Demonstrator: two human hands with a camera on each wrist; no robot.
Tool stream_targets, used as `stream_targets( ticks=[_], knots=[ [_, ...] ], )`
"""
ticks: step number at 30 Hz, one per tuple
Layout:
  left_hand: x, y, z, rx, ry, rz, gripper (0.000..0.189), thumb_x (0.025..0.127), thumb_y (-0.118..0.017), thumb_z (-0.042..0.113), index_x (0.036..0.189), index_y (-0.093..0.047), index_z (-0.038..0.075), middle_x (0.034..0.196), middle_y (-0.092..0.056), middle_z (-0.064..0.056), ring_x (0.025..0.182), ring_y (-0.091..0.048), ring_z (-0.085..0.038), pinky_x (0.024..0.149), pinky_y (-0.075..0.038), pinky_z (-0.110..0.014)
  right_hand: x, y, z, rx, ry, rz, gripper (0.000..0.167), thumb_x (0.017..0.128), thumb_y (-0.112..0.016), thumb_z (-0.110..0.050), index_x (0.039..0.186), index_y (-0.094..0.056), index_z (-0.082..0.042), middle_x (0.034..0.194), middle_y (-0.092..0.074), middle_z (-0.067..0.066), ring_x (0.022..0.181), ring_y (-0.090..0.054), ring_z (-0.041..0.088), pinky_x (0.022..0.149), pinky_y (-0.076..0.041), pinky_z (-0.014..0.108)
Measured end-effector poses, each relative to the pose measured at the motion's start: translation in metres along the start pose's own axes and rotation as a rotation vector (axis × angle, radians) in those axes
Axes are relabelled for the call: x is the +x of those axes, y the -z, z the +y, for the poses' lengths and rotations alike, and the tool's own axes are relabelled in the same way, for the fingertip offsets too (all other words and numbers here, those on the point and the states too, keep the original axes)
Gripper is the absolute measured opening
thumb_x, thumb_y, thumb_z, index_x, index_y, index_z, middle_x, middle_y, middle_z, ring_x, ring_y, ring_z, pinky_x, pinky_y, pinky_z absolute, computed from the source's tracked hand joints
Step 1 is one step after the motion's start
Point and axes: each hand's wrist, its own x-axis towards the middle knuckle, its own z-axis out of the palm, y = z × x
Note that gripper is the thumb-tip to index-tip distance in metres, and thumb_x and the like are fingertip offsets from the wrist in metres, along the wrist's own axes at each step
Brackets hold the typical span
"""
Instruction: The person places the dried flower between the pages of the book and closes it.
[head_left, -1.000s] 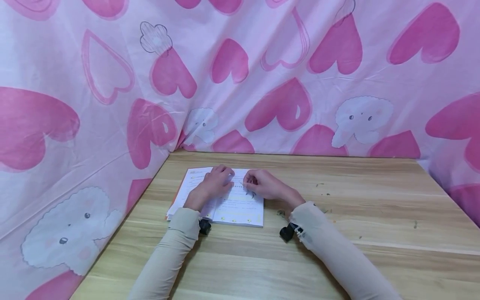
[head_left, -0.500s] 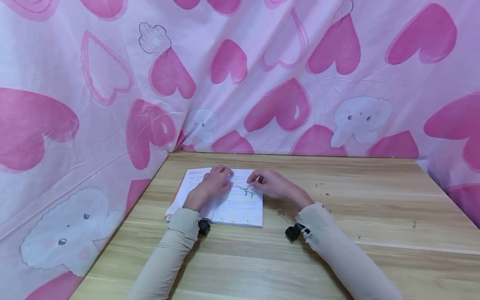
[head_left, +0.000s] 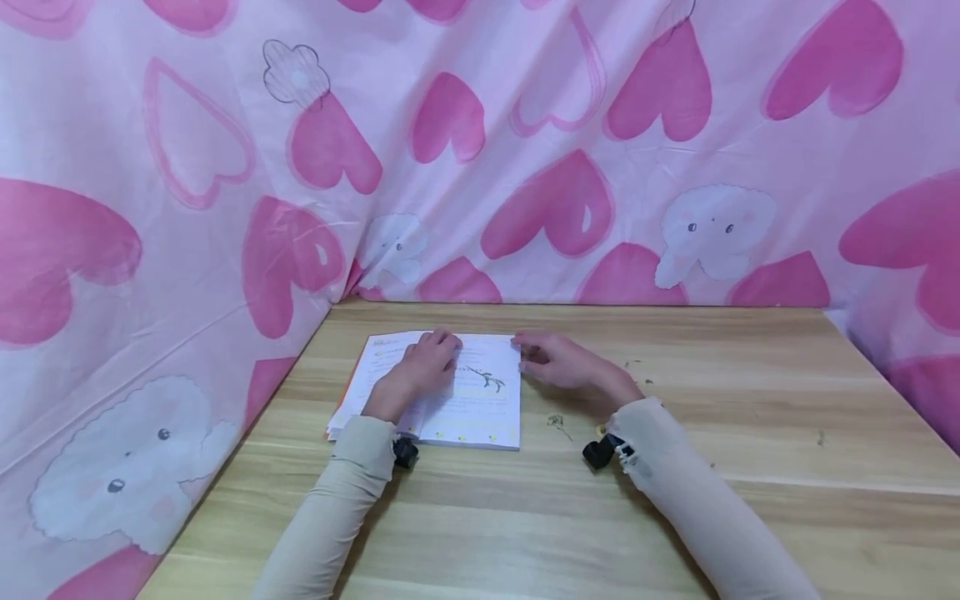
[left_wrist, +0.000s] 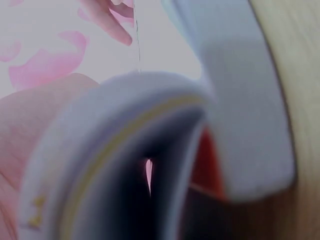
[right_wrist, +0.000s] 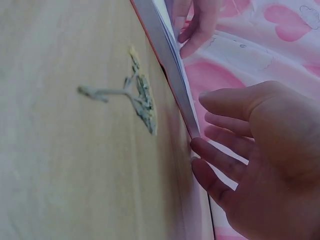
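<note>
An open book (head_left: 468,421) with printed white pages and an orange cover edge lies on the table. My left hand (head_left: 423,367) rests on it near the middle fold, holding the pages flat. On the right page lies a thin dried plant sprig (head_left: 489,381). My right hand (head_left: 562,360) is at the book's upper right edge with loosely bent fingers. In the right wrist view its fingertips (right_wrist: 200,146) are right at the page block, with nothing between fingers and thumb. The left wrist view shows curved pages (left_wrist: 115,100) close up, hiding most of the left hand.
A small dried flower with a thin stem (head_left: 556,422) lies on the wooden table (head_left: 480,525) right of the book. Several tiny plant bits are scattered farther right. A pink heart-patterned cloth (head_left: 540,200) hangs behind and at the sides of the table.
My right hand has left the sprig on the page and moved right to the book's edge, its fingers opening. My left hand stays on the book. The head view has shifted slightly.
</note>
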Motion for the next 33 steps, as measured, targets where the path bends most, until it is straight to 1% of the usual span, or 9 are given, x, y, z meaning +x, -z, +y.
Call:
stream_targets(
  ticks=[7, 10, 12, 14, 18, 21, 23, 28, 33],
  knots=[
    [0.001, 0.001, 0.007, -0.064, -0.028, 0.039, 0.049, 0.108, -0.063, 0.024, 0.153, -0.053, 0.010, 0.172, -0.035, -0.020, 0.162, -0.027, -0.042, 0.128, -0.024, -0.069, 0.004, -0.002, 0.004, -0.058, -0.010, -0.033, 0.066, 0.108, -0.065, -0.020, 0.165, -0.038, 0.002, 0.174, -0.036, 0.022, 0.162, -0.035, 0.039, 0.132, -0.030, 0.055],
    [0.001, 0.005, 0.016, -0.093, -0.068, 0.062, 0.047, 0.105, -0.069, 0.029, 0.147, -0.057, 0.011, 0.166, -0.039, -0.019, 0.157, -0.033, -0.040, 0.126, -0.028, -0.067, 0.005, -0.002, 0.005, -0.061, -0.020, -0.031, 0.068, 0.108, -0.065, -0.021, 0.166, -0.036, 0.002, 0.175, -0.033, 0.023, 0.164, -0.032, 0.040, 0.133, -0.028, 0.055],
    [-0.001, 0.008, 0.024, -0.095, -0.114, 0.061, 0.038, 0.103, -0.073, 0.031, 0.134, -0.065, 0.011, 0.150, -0.053, -0.016, 0.143, -0.047, -0.035, 0.120, -0.039, -0.060, 0.005, -0.003, 0.005, -0.061, -0.013, -0.025, 0.068, 0.108, -0.066, -0.021, 0.165, -0.037, 0.003, 0.174, -0.034, 0.023, 0.164, -0.032, 0.040, 0.133, -0.028, 0.055],
    [-0.003, 0.011, 0.032, -0.128, -0.191, 0.026, 0.026, 0.101, -0.077, 0.028, 0.116, -0.069, 0.009, 0.124, -0.066, -0.013, 0.118, -0.060, -0.028, 0.104, -0.050, -0.048, 0.005, -0.003, 0.006, -0.063, 0.002, -0.019, 0.068, 0.107, -0.066, -0.020, 0.164, -0.037, 0.004, 0.173, -0.036, 0.025, 0.163, -0.032, 0.041, 0.133, -0.028, 0.056],
    [-0.008, 0.013, 0.046, -0.184, -0.297, -0.158, 0.022, 0.098, -0.081, 0.030, 0.091, -0.069, 0.013, 0.082, -0.067, 0.001, 0.078, -0.059, -0.012, 0.075, -0.051, -0.029, 0.005, -0.004, 0.008, -0.068, 0.019, -0.010, 0.067, 0.107, -0.066, -0.019, 0.163, -0.039, 0.006, 0.171, -0.039, 0.025, 0.163, -0.033, 0.041, 0.133, -0.027, 0.056],
    [-0.012, 0.011, 0.054, -0.186, -0.286, -0.273, 0.032, 0.094, -0.085, 0.040, 0.091, -0.067, 0.014, 0.078, -0.062, 0.008, 0.076, -0.054, -0.007, 0.072, -0.045, -0.023, 0.005, -0.003, 0.008, -0.066, 0.027, -0.008, 0.065, 0.107, -0.065, -0.018, 0.162, -0.041, 0.005, 0.171, -0.040, 0.024, 0.163, -0.033, 0.041, 0.133, -0.026, 0.057],
    [-0.014, 0.010, 0.058, -0.176, -0.267, -0.300, 0.039, 0.090, -0.089, 0.044, 0.092, -0.066, 0.012, 0.078, -0.057, 0.008, 0.076, -0.052, -0.008, 0.072, -0.043, -0.024, 0.005, -0.003, 0.007, -0.059, 0.028, -0.011, 0.064, 0.107, -0.065, -0.018, 0.162, -0.042, 0.005, 0.171, -0.040, 0.024, 0.163, -0.033, 0.041, 0.133, -0.026, 0.057],
    [-0.016, 0.004, 0.061, -0.150, -0.228, -0.295, 0.050, 0.084, -0.093, 0.046, 0.096, -0.064, 0.008, 0.079, -0.050, 0.007, 0.077, -0.048, -0.010, 0.072, -0.039, -0.025, 0.004, -0.004, 0.005, -0.053, 0.005, -0.017, 0.065, 0.107, -0.065, -0.019, 0.163, -0.041, 0.004, 0.172, -0.039, 0.023, 0.164, -0.031, 0.040, 0.134, -0.025, 0.057],
    [-0.016, 0.005, 0.064, -0.134, -0.197, -0.300, 0.049, 0.085, -0.093, 0.046, 0.100, -0.064, 0.010, 0.081, -0.052, 0.005, 0.080, -0.049, -0.012, 0.075, -0.040, -0.027, 0.003, -0.003, 0.004, -0.052, -0.036, -0.016, 0.067, 0.108, -0.066, -0.022, 0.164, -0.039, 0.002, 0.174, -0.036, 0.021, 0.165, -0.029, 0.039, 0.134, -0.025, 0.056]
  ],
)
